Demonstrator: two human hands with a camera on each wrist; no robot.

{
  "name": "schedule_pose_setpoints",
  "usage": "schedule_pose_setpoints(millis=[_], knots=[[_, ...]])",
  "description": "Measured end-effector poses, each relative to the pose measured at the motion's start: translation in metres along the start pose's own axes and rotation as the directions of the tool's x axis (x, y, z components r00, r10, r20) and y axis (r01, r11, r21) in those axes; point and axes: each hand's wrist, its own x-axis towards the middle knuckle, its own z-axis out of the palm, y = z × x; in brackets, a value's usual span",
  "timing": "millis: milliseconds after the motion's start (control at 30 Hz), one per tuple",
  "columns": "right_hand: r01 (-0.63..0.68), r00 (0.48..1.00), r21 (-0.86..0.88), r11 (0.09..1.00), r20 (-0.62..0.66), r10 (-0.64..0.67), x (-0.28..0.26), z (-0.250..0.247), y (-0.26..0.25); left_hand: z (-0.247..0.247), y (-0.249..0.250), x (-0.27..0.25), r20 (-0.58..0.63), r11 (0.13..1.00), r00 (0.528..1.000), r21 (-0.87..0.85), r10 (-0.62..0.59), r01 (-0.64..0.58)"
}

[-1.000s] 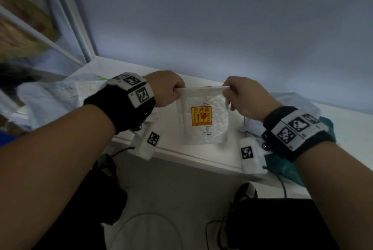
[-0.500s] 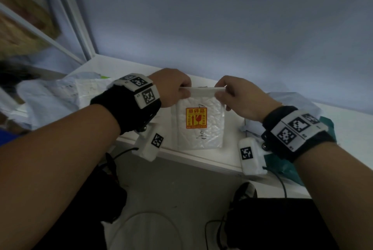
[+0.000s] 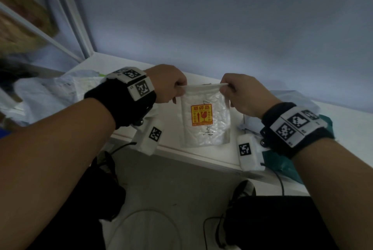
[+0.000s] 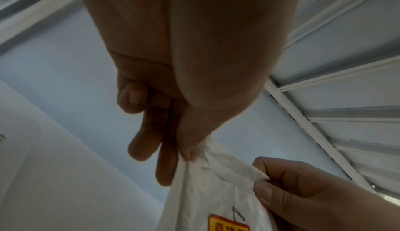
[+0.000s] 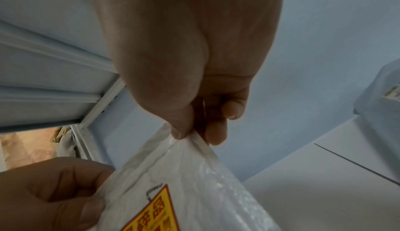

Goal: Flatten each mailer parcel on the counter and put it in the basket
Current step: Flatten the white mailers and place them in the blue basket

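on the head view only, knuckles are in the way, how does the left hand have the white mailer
Observer: The left hand pinches the top corner of the white mailer between thumb and forefinger; the left wrist view shows the other fingers off the bag.
Operator: and the right grip
Observer: The right hand pinches the other top corner; the right wrist view shows the thumb tip on the folded top strip.
Operator: anything right of the mailer i'm missing
Observer: The right wrist view shows a pale parcel with a label on its side, resting on the counter.
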Motion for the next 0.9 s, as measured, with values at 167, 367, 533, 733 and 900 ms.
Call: schedule_pose_setpoints(millis=[167,367,533,733,900], knots=[[-0.03,0.999,0.026,0.999,0.027,0.03,-0.0006,-0.0008,-0.0022,0.0005,-0.0014,-0.0008,0.026,0.999,0.999,-0.048,-0.023,0.024],[-0.069,0.994,0.055,0.996,0.09,0.064,-0.0026,-0.0008,-0.0002,0.0058,-0.0014,-0.0022,0.041,0.997,0.999,-0.063,-0.036,0.038],[-0.083,0.995,0.055,0.995,0.062,0.079,-0.0014,-0.0009,0.0,0.0072,-0.0038,-0.0012,0.054,0.999,0.997,-0.018,-0.048,0.049],[-0.073,0.997,0.054,0.996,-0.026,0.075,0.0001,-0.0035,0.0009,0.0018,0.0003,-0.0013,-0.034,0.998,0.999,-0.054,-0.015,0.014],[-0.172,0.984,0.207,0.963,0.087,0.157,-0.0034,-0.0053,0.0052,-0.002,-0.0031,-0.0029,-0.103,0.99,0.991,-0.128,-0.081,0.067]])
